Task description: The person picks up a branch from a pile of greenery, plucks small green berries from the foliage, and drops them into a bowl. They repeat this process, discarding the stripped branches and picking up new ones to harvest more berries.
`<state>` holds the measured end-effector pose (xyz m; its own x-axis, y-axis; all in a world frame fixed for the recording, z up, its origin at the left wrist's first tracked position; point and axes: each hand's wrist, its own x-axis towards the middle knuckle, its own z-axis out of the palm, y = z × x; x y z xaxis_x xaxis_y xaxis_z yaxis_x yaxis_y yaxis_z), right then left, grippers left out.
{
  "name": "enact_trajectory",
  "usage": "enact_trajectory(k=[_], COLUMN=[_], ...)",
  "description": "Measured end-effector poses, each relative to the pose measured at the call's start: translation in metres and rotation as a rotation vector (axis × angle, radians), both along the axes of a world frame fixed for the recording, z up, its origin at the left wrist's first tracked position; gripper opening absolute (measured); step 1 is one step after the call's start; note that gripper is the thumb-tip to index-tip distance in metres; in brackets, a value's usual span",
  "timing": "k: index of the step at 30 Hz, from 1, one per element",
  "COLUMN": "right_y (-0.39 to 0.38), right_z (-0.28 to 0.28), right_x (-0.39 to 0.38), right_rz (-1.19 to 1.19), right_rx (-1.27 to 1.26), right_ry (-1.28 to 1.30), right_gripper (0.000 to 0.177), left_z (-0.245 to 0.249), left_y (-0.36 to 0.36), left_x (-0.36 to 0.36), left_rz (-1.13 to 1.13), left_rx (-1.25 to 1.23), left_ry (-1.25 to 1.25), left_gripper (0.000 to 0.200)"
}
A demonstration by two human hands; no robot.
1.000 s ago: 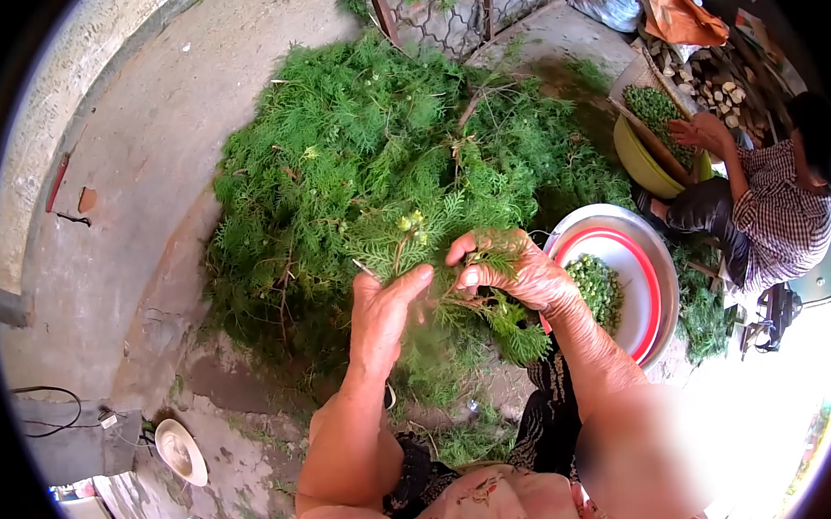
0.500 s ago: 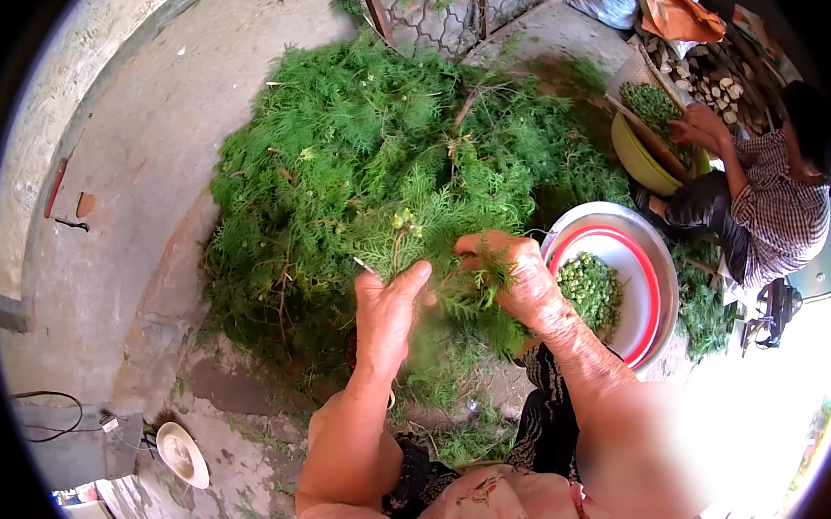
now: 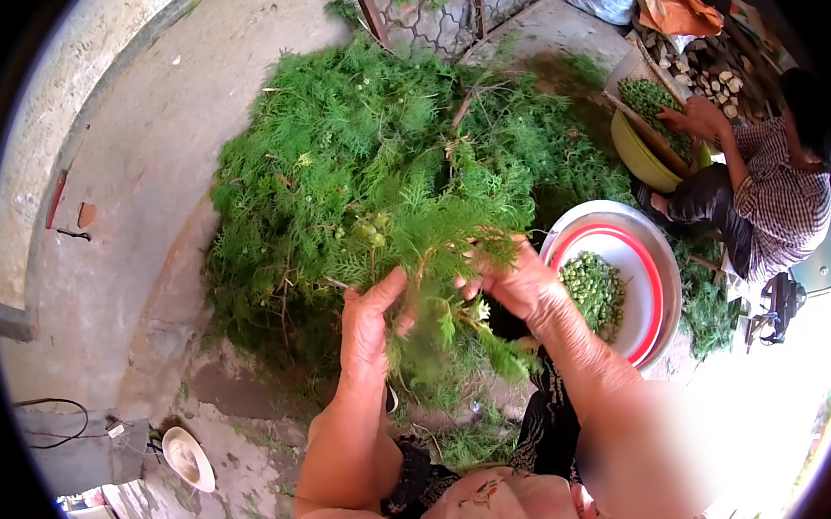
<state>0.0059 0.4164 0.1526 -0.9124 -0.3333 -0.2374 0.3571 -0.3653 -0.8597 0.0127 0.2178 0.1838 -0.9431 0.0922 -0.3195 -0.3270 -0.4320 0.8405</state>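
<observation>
- The left hand (image 3: 367, 322) is closed around the lower stem of a green branchlet (image 3: 456, 337), with the thumb pointing up. It holds the branchlet near the body, at the near edge of the big pile of feathery branches (image 3: 374, 150).
- The right hand (image 3: 519, 287) grips the upper part of the same branchlet with narrow, curled fingers. What sits between the fingertips, I cannot tell.
- I think the left hand should grip low and firm, so that the branchlet does not turn when the other hand pulls.
- The right hand does best with short pinches that take only the small buds and do not tear the leaves.
- The metal basin (image 3: 662, 277) stands just right of the right hand, with picked green buds (image 3: 591, 289) heaped inside. A short move to the right seems enough, so that nothing drops on the concrete floor (image 3: 126, 207).
- Another person's hand (image 3: 697, 117) works at the far right over a yellow bowl (image 3: 638, 152), well apart.
</observation>
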Motion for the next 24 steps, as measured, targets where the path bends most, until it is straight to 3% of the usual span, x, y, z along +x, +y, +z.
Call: enact_trajectory(k=[3, 4, 7, 9, 11, 12, 16, 19, 21, 23, 24], right_y=[-0.012, -0.014, -0.024, -0.033, -0.033, -0.032, -0.037, -0.024, -0.025, -0.036, -0.033], right_z=[0.012, 0.015, 0.012, 0.013, 0.031, 0.03, 0.035, -0.003, 0.015, -0.022, -0.022], right_x=[0.015, 0.018, 0.024, 0.024, 0.02, 0.019, 0.024, 0.013, 0.012, 0.016, 0.022], right_rz=[0.347, 0.391, 0.414, -0.061, 0.032, 0.105, -0.009, 0.184, 0.275, -0.09, -0.081], right_rx=[0.817, 0.986, 1.169, 0.166, 0.587, 0.683, 0.673, 1.353, 1.375, 0.658, 0.795], right_ry=[0.435, 0.523, 0.482, -0.051, 0.048, 0.023, 0.248, 0.829, 0.722, 0.535, 0.547], right_gripper=[0.027, 0.032, 0.036, 0.051, 0.047, 0.044, 0.033, 0.034, 0.036, 0.033, 0.033], left_z=[-0.002, -0.005, 0.001, 0.0, 0.001, 0.001, 0.0, -0.003, 0.003, 0.011, 0.01], left_y=[0.004, 0.004, 0.009, 0.007, 0.006, 0.005, 0.004, 0.011, 0.016, 0.02, 0.021], left_x=[0.001, 0.0, 0.003, 0.002, 0.001, 0.0, 0.0, 0.002, 0.003, 0.004, 0.004], left_rz=[-0.051, -0.073, -0.105, -0.111, -0.132, -0.141, -0.14, -0.044, 0.052, 0.025, 0.034], left_rx=[-0.018, -0.022, -0.017, -0.031, -0.07, -0.09, -0.07, -0.047, -0.045, 0.065, 0.083], left_ry=[0.026, 0.034, 0.045, 0.041, 0.028, 0.022, 0.011, 0.007, 0.017, 0.066, 0.088], left_gripper=[0.028, 0.027, 0.021, 0.021, 0.021, 0.021, 0.019, 0.017, 0.015, 0.016, 0.016])
